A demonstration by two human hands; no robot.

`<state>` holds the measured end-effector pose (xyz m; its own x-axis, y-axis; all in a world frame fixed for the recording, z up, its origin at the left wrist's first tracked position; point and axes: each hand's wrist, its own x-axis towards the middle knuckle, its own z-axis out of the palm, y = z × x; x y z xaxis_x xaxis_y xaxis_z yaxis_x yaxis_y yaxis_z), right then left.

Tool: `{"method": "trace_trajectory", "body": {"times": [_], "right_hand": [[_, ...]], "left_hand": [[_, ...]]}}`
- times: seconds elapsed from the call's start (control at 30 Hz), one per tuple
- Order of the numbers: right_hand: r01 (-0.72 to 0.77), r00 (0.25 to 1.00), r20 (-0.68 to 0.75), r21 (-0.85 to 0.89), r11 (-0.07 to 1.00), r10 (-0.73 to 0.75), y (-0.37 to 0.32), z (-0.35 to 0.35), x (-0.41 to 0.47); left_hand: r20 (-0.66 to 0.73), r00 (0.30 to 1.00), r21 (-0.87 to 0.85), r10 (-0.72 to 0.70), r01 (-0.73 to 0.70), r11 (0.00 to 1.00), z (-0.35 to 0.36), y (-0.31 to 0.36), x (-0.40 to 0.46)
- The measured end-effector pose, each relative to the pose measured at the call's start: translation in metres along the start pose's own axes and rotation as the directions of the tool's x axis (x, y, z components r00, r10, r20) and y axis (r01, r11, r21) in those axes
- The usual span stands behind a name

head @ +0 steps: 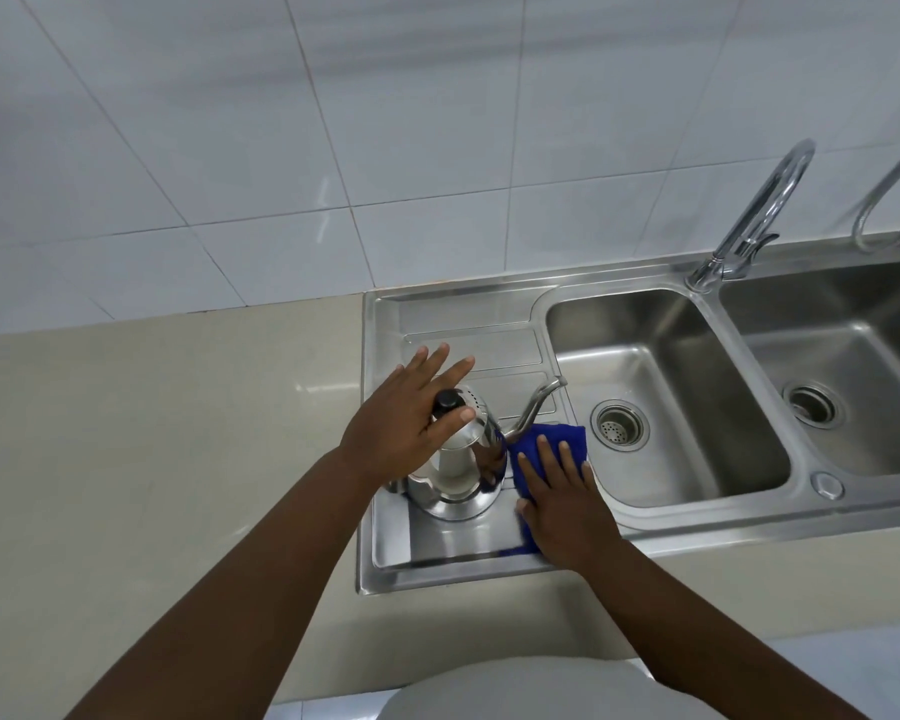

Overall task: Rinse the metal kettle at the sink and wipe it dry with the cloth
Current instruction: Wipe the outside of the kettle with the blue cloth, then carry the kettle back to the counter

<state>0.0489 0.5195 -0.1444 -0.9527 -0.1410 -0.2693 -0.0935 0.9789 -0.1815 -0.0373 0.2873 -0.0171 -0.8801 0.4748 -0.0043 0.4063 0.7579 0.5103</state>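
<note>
A shiny metal kettle with a black lid knob and a thin curved spout stands upright on the steel drainboard left of the sink. My left hand lies over its top, thumb by the knob, fingers spread and extended past the lid. My right hand lies flat on a blue cloth, pressing it against the kettle's right side below the spout. Much of the cloth is hidden under the hand.
Two steel sink basins lie to the right, the near one with a drain strainer, the far one beyond it. A curved chrome faucet rises behind them. Beige countertop stretches left; white wall tiles behind.
</note>
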Motion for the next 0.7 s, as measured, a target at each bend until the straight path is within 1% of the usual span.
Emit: {"method": "trace_trajectory", "body": {"times": [0.13, 0.23, 0.3, 0.33, 0.37, 0.4, 0.43, 0.47, 0.5, 0.53, 0.57, 0.6, 0.7], "right_hand": [[0.019, 1.000, -0.009, -0.008, 1.000, -0.019, 0.002, 0.002, 0.008], [0.032, 0.999, 0.013, 0.013, 0.999, -0.032, 0.005, 0.000, 0.006], [0.019, 1.000, 0.015, 0.091, 0.996, -0.021, 0.006, -0.011, 0.005], [0.009, 1.000, -0.021, 0.183, 0.983, -0.006, 0.006, -0.018, 0.005], [-0.002, 0.997, -0.072, 0.309, 0.951, 0.025, 0.005, -0.028, 0.003], [-0.016, 0.989, -0.122, 0.452, 0.892, 0.079, 0.004, -0.037, 0.001], [-0.033, 0.978, -0.145, 0.591, 0.806, 0.147, 0.001, -0.050, -0.002], [-0.044, 0.968, -0.142, 0.719, 0.693, 0.209, -0.002, -0.062, -0.003], [-0.040, 0.962, -0.126, 0.814, 0.580, 0.243, -0.006, -0.075, -0.004], [-0.023, 0.962, -0.115, 0.869, 0.494, 0.246, -0.007, -0.086, -0.003], [-0.008, 0.968, -0.110, 0.886, 0.463, 0.227, -0.008, -0.094, -0.002], [0.008, 0.975, -0.108, 0.888, 0.459, 0.192, -0.007, -0.100, 0.001], [0.022, 0.983, -0.102, 0.889, 0.458, 0.151, -0.003, -0.108, 0.007]], "left_hand": [[0.018, 0.999, 0.019, 0.027, -0.028, 0.999, -0.003, -0.001, 0.002], [0.014, 0.999, 0.026, 0.050, -0.051, 0.998, -0.005, 0.000, 0.002], [-0.012, 0.998, 0.047, 0.064, -0.063, 0.997, -0.008, 0.002, -0.001], [-0.040, 0.997, 0.056, 0.064, -0.061, 0.997, -0.009, 0.003, -0.003], [-0.076, 0.996, 0.049, 0.049, -0.046, 0.998, -0.010, 0.004, -0.006], [-0.116, 0.993, 0.019, 0.021, -0.019, 1.000, -0.012, 0.004, -0.009], [-0.153, 0.988, -0.034, -0.016, 0.011, 0.999, -0.014, 0.004, -0.014], [-0.184, 0.981, -0.101, -0.056, 0.038, 0.994, -0.015, 0.001, -0.020], [-0.204, 0.974, -0.171, -0.100, 0.065, 0.983, -0.015, -0.004, -0.028], [-0.210, 0.967, -0.238, -0.142, 0.091, 0.967, -0.015, -0.011, -0.037], [-0.202, 0.962, -0.295, -0.184, 0.119, 0.948, -0.013, -0.021, -0.047], [-0.181, 0.958, -0.333, -0.222, 0.153, 0.931, -0.011, -0.030, -0.058], [-0.110, 0.944, -0.343, -0.310, 0.257, 0.903, -0.003, -0.051, -0.082]]}}
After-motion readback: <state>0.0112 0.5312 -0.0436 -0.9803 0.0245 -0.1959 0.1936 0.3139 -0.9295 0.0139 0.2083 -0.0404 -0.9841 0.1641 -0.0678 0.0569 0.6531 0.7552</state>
